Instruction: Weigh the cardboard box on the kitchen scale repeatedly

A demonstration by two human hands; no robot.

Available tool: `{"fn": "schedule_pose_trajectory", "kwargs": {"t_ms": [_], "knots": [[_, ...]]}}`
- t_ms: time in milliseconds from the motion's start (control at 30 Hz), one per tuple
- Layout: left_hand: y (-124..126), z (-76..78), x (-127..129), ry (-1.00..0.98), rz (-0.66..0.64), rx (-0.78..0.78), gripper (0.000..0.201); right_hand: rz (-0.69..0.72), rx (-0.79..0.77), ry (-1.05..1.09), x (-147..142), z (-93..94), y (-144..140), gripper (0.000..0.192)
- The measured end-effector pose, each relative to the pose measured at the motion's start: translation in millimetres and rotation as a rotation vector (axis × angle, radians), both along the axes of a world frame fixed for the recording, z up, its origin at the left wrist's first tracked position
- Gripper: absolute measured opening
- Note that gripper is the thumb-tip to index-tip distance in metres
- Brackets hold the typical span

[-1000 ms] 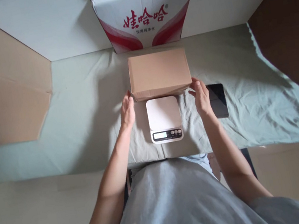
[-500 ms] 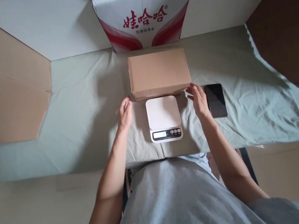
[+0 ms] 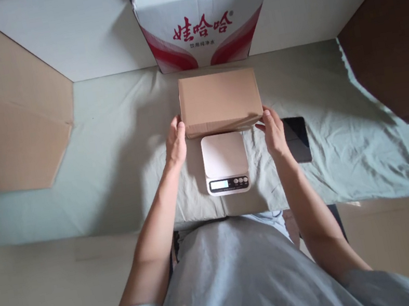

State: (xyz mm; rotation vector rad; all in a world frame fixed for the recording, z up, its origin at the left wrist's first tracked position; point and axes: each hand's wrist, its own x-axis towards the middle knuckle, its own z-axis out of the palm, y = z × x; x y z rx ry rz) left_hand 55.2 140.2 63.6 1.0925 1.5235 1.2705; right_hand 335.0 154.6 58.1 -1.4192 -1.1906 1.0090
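A closed brown cardboard box (image 3: 220, 98) sits on the cloth behind a white kitchen scale (image 3: 224, 154). My left hand (image 3: 176, 142) is at the box's left front corner, thumb on the near side and the fingers partly hidden along its left side. At the right front corner, my right hand (image 3: 273, 129) has its thumb up against the box, with a fingertip showing beneath the edge. Between them the two hands grip the box. The scale's plate is bare and its small display is lit, but I cannot read the digits.
A black phone (image 3: 297, 139) lies right beside my right hand. At the back stands a white and red carton (image 3: 202, 27) with Chinese lettering. Large cardboard panels (image 3: 5, 125) flank the left and right. The wrinkled green cloth (image 3: 114, 111) covers the table up to its front edge.
Both hands have moved inward and slightly forward from beside the box and now grip its sides. The view has shifted slightly; the scale and phone stay where they were.
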Motion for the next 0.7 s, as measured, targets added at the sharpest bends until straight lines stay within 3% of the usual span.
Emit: {"fn": "schedule_pose_trajectory", "kwargs": {"t_ms": [233,400,567,700], "knots": [[4.5,5.4,5.5,-0.036,-0.010,-0.019,0.063,0.006,-0.004,-0.002,-6.2,5.2,0.9,0.056],[2.1,28.8,11.0,-0.070,-0.017,0.051,0.058,-0.031,0.072,0.000,-8.9,26.1,-0.3,0.051],[-31.0,64.5,8.9,-0.034,-0.037,0.089,0.054,-0.047,0.131,0.003,-3.4,51.6,-24.6,0.040],[-69.6,74.8,4.4,0.014,-0.032,0.039,0.052,-0.030,0.129,-0.025,-2.9,60.9,-65.0,0.037]]}}
